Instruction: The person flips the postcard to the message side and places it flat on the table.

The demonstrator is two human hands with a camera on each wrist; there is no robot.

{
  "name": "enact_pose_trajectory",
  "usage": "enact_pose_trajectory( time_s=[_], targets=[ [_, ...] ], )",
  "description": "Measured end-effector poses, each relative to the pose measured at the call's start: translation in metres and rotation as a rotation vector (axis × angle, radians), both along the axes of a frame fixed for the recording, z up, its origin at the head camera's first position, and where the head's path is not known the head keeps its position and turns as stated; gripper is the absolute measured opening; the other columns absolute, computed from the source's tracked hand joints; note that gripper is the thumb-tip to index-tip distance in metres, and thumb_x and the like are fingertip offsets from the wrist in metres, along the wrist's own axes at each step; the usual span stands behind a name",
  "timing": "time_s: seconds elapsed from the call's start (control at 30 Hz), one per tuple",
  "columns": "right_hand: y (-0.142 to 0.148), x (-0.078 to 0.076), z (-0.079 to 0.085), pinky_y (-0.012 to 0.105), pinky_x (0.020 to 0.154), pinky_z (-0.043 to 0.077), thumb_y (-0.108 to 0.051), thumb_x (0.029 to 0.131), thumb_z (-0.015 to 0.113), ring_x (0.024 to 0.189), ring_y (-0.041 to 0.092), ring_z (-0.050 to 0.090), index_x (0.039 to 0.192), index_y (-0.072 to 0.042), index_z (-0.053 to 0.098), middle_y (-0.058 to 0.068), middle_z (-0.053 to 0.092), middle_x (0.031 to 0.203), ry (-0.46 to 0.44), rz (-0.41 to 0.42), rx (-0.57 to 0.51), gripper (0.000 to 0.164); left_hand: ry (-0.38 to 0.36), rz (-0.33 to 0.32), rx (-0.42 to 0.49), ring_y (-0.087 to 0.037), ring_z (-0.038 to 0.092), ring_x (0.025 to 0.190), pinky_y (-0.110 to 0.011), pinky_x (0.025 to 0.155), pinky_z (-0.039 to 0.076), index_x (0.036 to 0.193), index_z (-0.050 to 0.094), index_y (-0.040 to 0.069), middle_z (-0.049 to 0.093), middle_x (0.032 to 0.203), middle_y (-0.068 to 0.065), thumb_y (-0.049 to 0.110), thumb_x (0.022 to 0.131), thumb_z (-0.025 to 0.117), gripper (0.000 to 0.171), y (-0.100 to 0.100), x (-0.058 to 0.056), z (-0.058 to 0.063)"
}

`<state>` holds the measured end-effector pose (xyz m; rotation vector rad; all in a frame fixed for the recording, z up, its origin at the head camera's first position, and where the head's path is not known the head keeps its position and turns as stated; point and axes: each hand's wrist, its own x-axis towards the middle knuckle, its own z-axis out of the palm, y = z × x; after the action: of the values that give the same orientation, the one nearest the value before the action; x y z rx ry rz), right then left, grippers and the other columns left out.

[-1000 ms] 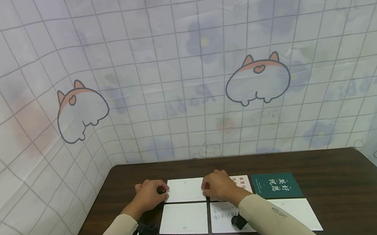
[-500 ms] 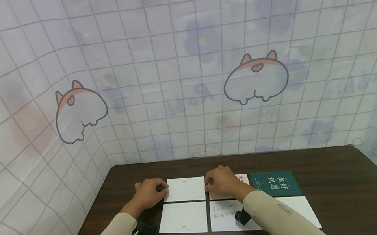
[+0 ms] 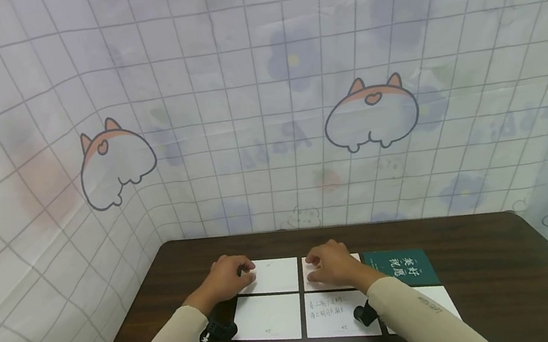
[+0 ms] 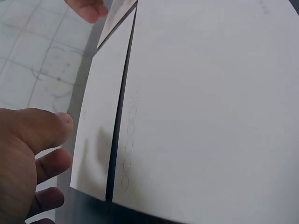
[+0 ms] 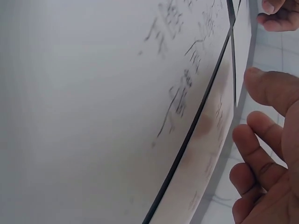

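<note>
Cards lie in two rows on a dark wooden table. My left hand [image 3: 226, 278] hovers at the left end of the back-left white card [image 3: 277, 274]; its fingers are loosely bent with nothing between them, as the left wrist view shows. Over the back-middle card [image 3: 315, 286], which my arm partly covers, hangs my right hand [image 3: 334, 266]. In the right wrist view its thumb and fingers [image 5: 268, 88] are apart and hold nothing. Nearer me are a blank-looking white card [image 3: 267, 317] and a card with handwritten lines [image 3: 327, 320].
A green card [image 3: 403, 266] with white characters lies at the back right. Another white card [image 3: 442, 302] is in front of it, partly under my right sleeve. Behind the table [image 3: 505, 267] hangs a white grid-patterned cloth [image 3: 267, 195].
My right hand has moved right, off the back-left card's edge, and its fingers have spread. The left hand has shifted slightly right and let go of that card's left edge.
</note>
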<state>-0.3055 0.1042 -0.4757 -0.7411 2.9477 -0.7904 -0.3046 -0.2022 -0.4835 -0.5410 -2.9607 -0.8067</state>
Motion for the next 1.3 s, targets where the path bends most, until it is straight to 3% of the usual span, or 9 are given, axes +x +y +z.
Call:
enact_pose_trajectory(
  time_s=[0.4, 0.77, 1.3],
  targets=[
    [0.021, 0.001, -0.002, 0.052, 0.105, 0.036, -0.029, 0.081, 0.087, 0.116, 0.028, 0.055, 0.120, -0.011, 0.073, 0.001, 0.072, 0.114, -0.034, -0.012, 0.009, 0.045, -0.033, -0.068, 0.017, -0.034, 0.050, 0.129, -0.062, 0.108, 0.028, 0.119, 0.074, 0.014, 0.068, 0.128, -0.005, 0.027, 0.093, 0.076, 0.029, 0.019, 0.002, 0.005],
    [0.040, 0.003, -0.003, 0.056, 0.107, 0.035, -0.030, 0.079, 0.089, 0.121, 0.031, 0.053, 0.125, -0.012, 0.072, 0.001, 0.071, 0.117, -0.056, -0.052, 0.020, 0.052, -0.022, -0.144, -0.027, -0.032, 0.050, 0.129, -0.063, 0.106, 0.028, 0.124, 0.072, 0.014, 0.067, 0.129, -0.003, 0.031, 0.092, 0.076, 0.036, 0.034, -0.001, 0.005],
    [0.059, 0.002, -0.007, 0.057, 0.105, 0.036, -0.032, 0.078, 0.090, 0.125, 0.032, 0.051, 0.126, -0.014, 0.071, 0.001, 0.069, 0.122, -0.074, -0.076, 0.020, 0.055, -0.021, -0.188, -0.037, -0.032, 0.047, 0.132, -0.062, 0.106, 0.029, 0.127, 0.070, 0.014, 0.065, 0.133, -0.004, 0.035, 0.092, 0.075, 0.041, 0.052, -0.004, 0.004]
  ],
)
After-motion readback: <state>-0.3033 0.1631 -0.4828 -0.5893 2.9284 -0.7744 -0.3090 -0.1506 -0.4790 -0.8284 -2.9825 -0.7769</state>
